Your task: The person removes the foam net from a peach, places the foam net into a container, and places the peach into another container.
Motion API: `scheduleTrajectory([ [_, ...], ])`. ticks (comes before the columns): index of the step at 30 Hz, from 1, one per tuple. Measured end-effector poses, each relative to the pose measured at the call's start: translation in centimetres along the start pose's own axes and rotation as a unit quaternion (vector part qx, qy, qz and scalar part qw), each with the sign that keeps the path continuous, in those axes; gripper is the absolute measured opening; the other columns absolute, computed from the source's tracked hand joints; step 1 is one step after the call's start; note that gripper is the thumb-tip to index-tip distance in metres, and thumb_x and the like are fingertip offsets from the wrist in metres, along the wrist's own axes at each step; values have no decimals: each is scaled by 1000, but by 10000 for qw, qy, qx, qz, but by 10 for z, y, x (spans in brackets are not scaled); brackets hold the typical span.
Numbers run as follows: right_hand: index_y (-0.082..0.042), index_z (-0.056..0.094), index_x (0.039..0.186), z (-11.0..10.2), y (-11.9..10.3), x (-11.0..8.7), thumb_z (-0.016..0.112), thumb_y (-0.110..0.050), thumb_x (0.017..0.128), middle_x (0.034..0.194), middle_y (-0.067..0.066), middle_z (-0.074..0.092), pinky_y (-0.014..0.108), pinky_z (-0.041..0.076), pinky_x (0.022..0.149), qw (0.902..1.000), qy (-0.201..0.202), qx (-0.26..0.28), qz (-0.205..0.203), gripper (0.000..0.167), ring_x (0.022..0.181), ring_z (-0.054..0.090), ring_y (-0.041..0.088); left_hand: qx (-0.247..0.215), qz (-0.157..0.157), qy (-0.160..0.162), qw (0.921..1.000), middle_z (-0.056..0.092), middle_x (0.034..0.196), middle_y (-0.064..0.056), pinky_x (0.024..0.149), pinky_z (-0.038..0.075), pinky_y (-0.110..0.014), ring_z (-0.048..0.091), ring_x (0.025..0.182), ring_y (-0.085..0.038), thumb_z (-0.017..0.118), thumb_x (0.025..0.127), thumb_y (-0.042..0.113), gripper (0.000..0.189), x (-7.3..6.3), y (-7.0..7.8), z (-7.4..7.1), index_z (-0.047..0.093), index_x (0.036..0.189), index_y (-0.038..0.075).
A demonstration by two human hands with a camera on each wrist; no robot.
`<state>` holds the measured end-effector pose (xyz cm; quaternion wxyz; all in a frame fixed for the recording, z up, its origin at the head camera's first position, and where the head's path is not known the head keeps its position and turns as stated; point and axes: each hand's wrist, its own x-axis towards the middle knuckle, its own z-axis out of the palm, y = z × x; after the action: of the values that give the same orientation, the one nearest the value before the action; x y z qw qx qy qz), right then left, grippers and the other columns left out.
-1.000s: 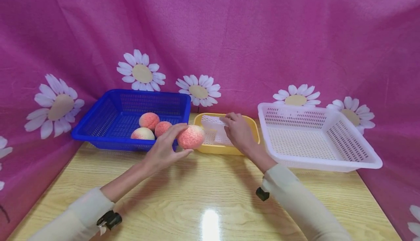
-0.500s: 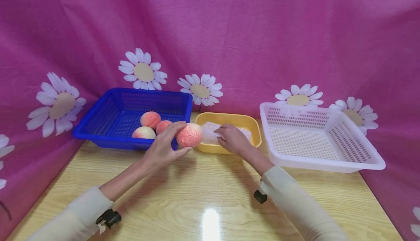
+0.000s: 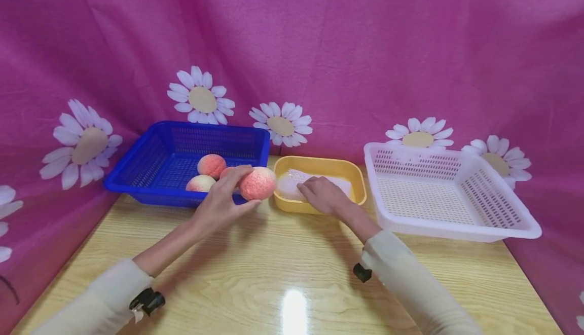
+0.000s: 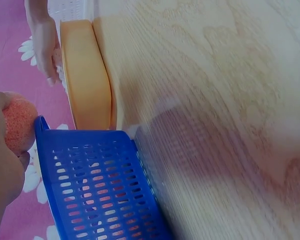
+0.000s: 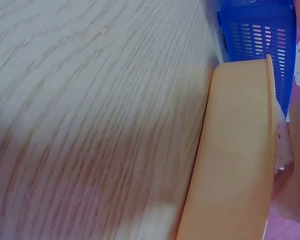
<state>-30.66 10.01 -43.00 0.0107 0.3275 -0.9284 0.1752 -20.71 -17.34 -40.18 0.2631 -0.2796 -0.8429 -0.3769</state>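
My left hand [image 3: 219, 198] grips a pink-and-cream peach [image 3: 258, 183] between thumb and fingers, just above the right front rim of the blue basket [image 3: 150, 191]. In the left wrist view the peach [image 4: 20, 122] is partly covered by the fingers. Inside the yellow tray [image 3: 319, 207] lie white foam fruit nets [image 3: 292, 180]. My right hand [image 3: 323, 193] reaches into that tray and pinches a net with curled fingers; its fingertips are partly hidden. In the right wrist view the tray wall [image 5: 235, 150] covers most of the nets.
Other peaches [image 3: 211, 165] lie in the front right part of the blue basket. A white perforated basket [image 3: 456, 231] stands to the right of the tray. All stand on a wooden table [image 3: 274, 269] before a magenta curtain [image 3: 292, 46] with daisies.
My right hand has lowered a raised white net into the yellow tray and moved slightly left. My left hand, still holding the peach, has shifted a little left and up.
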Motion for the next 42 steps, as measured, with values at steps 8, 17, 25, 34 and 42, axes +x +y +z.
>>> scheduleTrajectory([
  [8, 2, 70, 120, -8, 0, 3, 61, -12, 92, 117, 14, 70, 42, 47, 101, 9980, -138, 540, 283, 33, 117, 60, 30, 37, -6, 49, 10000, 58, 131, -17, 97, 49, -41, 55, 122, -30, 91, 71, 7, 72, 4, -3, -6, 53, 132, 0],
  [17, -2, 70, 119, -11, 1, 4, 81, -10, 80, 116, 17, 69, 41, 51, 92, 9890, -158, 1127, 941, 42, 106, 64, 32, 198, -84, 196, 9996, 60, 128, -19, 96, 49, -47, 58, 117, -31, 90, 72, 8, 70, 8, -12, -19, 53, 131, -1],
  [25, -2, 70, 115, -13, -2, 4, 79, -14, 83, 113, 17, 69, 44, 51, 92, 9899, 99, 1275, 612, 36, 108, 62, 35, 453, -277, 187, 9984, 58, 129, -21, 86, 53, -52, 51, 118, -38, 93, 70, 13, 73, 12, -23, -32, 54, 130, -1],
  [34, -1, 70, 121, -12, -19, 9, 70, -17, 92, 122, 14, 68, 42, 47, 100, 9865, 890, 1374, -103, 32, 118, 61, 30, 702, -218, 323, 9968, 58, 124, -24, 86, 53, -50, 56, 113, -36, 92, 69, 6, 71, 15, -34, -40, 55, 128, -6],
  [42, -2, 69, 125, -11, -46, 12, 66, -18, 97, 121, 9, 69, 39, 46, 102, 9820, 906, 1196, -1148, 32, 117, 62, 24, 786, -384, 379, 9954, 58, 123, -24, 89, 50, -51, 56, 113, -37, 90, 72, 7, 69, 15, -42, -49, 54, 129, -5],
])
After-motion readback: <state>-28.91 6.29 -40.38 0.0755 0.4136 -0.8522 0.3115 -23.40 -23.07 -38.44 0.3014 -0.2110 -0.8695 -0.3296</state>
